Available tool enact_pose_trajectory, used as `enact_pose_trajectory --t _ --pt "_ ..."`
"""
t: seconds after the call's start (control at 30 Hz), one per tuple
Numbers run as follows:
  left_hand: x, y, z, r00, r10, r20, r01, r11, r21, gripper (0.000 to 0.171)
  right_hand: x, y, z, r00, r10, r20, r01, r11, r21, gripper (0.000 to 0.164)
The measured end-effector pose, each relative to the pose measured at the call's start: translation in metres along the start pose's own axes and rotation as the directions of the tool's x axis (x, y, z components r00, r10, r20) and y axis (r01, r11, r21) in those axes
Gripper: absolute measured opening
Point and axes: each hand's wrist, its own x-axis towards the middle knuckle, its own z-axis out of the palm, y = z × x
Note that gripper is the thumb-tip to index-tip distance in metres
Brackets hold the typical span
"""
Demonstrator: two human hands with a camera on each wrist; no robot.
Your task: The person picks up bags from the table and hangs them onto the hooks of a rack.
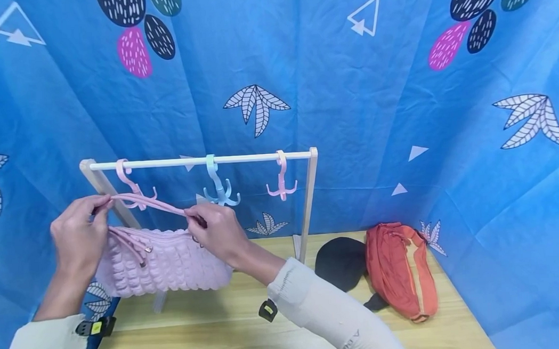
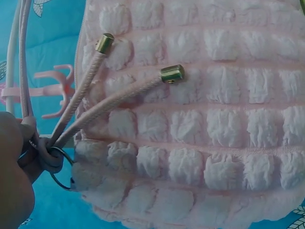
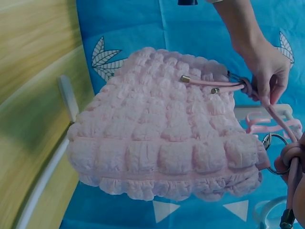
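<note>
A puffy pink handbag [image 1: 169, 264] hangs by its thin strap [image 1: 149, 201] between my two hands, in front of a rack. My left hand [image 1: 78, 229] pinches the strap's left end, close to the knot [image 2: 49, 155] at a metal ring. Two cord ends with gold tips [image 2: 172, 74] lie across the bag's quilted side. At the strap's other end, my right hand [image 1: 218, 231] grips it near a second knot [image 3: 291, 153]; only part of this hand shows in the right wrist view. Behind the strap, a pink hook [image 1: 125, 176] hangs on the rack's bar.
The white rack [image 1: 249, 158] also carries a blue multi-prong hook [image 1: 218, 183] mid-bar and another pink hook [image 1: 282, 177] at the right. On the wooden table [image 1: 212, 328], a black cap [image 1: 340, 261] lies beside a red-orange bag [image 1: 398, 274]. Blue patterned cloth [image 1: 352, 111] surrounds the table.
</note>
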Motion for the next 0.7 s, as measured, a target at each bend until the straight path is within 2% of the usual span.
enact_pose_trajectory --t 0.2,0.43,0.7 --pt "0.0006 -0.0027 0.0022 0.999 0.036 0.038 -0.039 0.996 0.075 0.021 0.0058 -0.0016 0.0017 0.999 0.044 0.007 -0.044 0.999 -0.003 0.019" --pt "0.0014 -0.0054 0.0063 0.998 0.049 0.038 -0.052 0.995 0.084 0.019 0.0092 -0.0016 0.0061 0.998 0.063 0.012 -0.063 0.998 0.016 0.022" --pt "0.0024 -0.0054 0.0062 0.994 -0.023 0.111 0.014 0.996 0.087 0.020 0.0105 -0.0004 0.0090 0.996 0.092 0.013 -0.093 0.995 0.038 0.024"
